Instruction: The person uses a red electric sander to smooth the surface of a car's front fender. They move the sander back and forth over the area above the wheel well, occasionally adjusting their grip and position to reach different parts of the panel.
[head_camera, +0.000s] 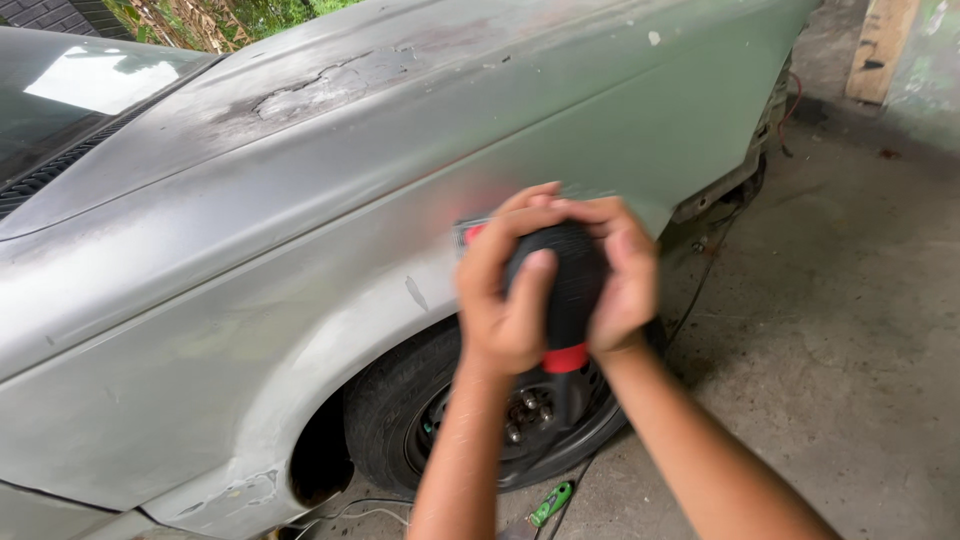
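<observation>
Both of my hands wrap around a black power sander (570, 285) with a red collar, pressed against the grey fender (300, 300) of a car just above the wheel arch. My left hand (505, 290) grips its left side with the thumb across the back. My right hand (625, 270) clasps its right side and top. The sander's pad is mostly hidden behind my fingers; a bit of red and white shows at its upper left.
The front wheel (480, 420) with a black tyre sits below my hands. The bonnet (330, 90) has patches of peeled paint. A green-handled tool (551, 503) and thin cables lie on the concrete floor (850, 330). A wooden board (880, 45) leans at the far right.
</observation>
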